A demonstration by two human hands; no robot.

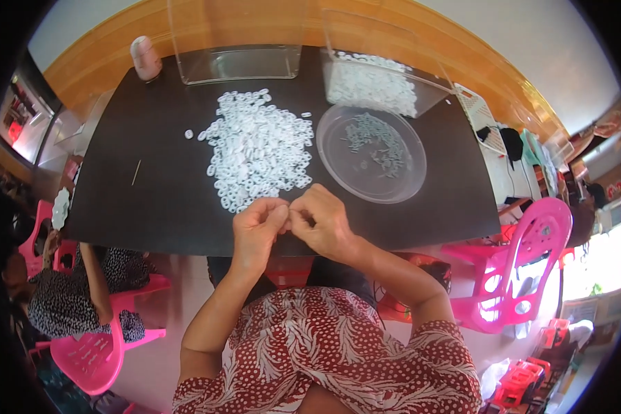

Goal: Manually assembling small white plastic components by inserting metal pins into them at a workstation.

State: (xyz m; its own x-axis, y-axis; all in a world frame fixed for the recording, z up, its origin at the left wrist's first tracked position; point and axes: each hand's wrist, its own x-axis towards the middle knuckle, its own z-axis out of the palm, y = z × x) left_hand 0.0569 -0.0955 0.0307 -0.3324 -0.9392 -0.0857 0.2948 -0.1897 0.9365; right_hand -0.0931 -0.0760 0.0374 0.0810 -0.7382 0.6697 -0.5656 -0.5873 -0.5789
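Ring assembly at table edge: both hands pinched together on one small part.
Left hand (257,224) and right hand (322,222) close fingertips on a white ring (287,215), largely hidden; probably light, stiff, slippery, so grip its rim. One ring pile (259,148) at 12 o'clock, beyond counting; one round clear dish (371,152) at 1 o'clock; two clear bins.

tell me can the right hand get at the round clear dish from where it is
Probably yes: the right hand sits at the table edge just below the round clear dish, with only bare dark tabletop between them.

A loose heap of small white rings (259,148) lies on the dark table.
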